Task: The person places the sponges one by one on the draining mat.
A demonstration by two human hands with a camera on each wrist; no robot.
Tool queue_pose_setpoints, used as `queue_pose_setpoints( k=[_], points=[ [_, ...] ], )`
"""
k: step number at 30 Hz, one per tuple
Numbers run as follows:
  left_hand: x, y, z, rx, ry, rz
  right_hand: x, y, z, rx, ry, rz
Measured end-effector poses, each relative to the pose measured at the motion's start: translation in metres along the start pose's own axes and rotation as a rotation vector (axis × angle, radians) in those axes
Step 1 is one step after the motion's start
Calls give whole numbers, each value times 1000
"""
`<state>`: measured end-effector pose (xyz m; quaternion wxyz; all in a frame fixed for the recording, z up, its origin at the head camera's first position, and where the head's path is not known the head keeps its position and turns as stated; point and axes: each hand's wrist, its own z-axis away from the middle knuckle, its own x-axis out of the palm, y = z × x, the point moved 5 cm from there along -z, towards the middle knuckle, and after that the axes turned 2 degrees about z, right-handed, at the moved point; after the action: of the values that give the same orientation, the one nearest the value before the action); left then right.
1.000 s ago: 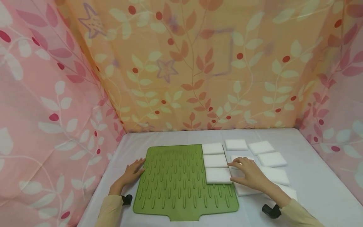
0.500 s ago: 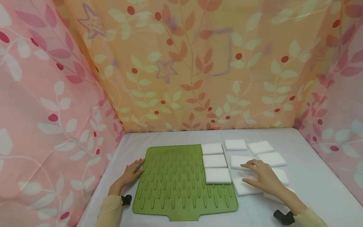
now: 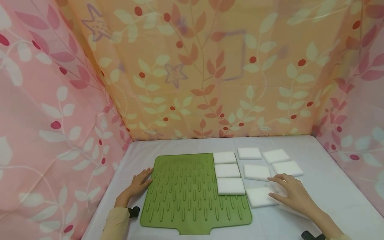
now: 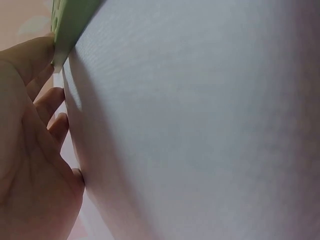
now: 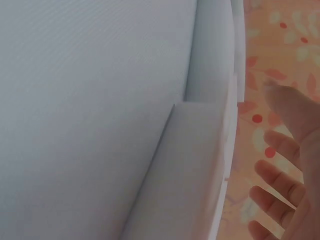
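Observation:
A green ridged mat (image 3: 180,193) lies on the white-covered table. Along its right side sit three white rectangular sponge-like blocks (image 3: 231,186) in a column. My left hand (image 3: 138,184) rests by the mat's left edge; in the left wrist view its thumb and fingertip touch the mat's rim (image 4: 70,30). Its fingers are nearly straight. Over the loose white blocks right of the mat hovers my right hand (image 3: 295,195), thumb and fingers spread, holding nothing. The right wrist view shows its fingers (image 5: 272,175) apart from the blocks (image 5: 175,165). It partly hides blocks beneath it.
Several loose white blocks lie right of the mat, among them one at the back (image 3: 249,153), one tilted (image 3: 276,156) and one near the mat's corner (image 3: 259,196). Patterned pink and orange cloth (image 3: 192,83) walls surround the table (image 3: 339,186).
My right hand has moved away from the column of blocks on the mat, rightward and slightly nearer, over the loose blocks. The left hand and the mat stay put.

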<state>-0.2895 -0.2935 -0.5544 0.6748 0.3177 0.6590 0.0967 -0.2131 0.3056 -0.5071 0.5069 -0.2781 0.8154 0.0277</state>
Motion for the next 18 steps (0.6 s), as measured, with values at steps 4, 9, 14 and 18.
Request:
queue_pose_setpoints(
  k=[4, 9, 14, 18],
  points=[
    [0, 1, 0, -2, 4, 5, -5, 9, 10, 23, 3, 1],
    [1, 0, 0, 1, 11, 5, -10, 20, 23, 47, 12, 10],
    [2, 0, 0, -6, 7, 3, -15, 29, 36, 79, 16, 23],
    [1, 0, 0, -18, -3, 6, -17, 34, 46, 97, 22, 37]
  ],
)
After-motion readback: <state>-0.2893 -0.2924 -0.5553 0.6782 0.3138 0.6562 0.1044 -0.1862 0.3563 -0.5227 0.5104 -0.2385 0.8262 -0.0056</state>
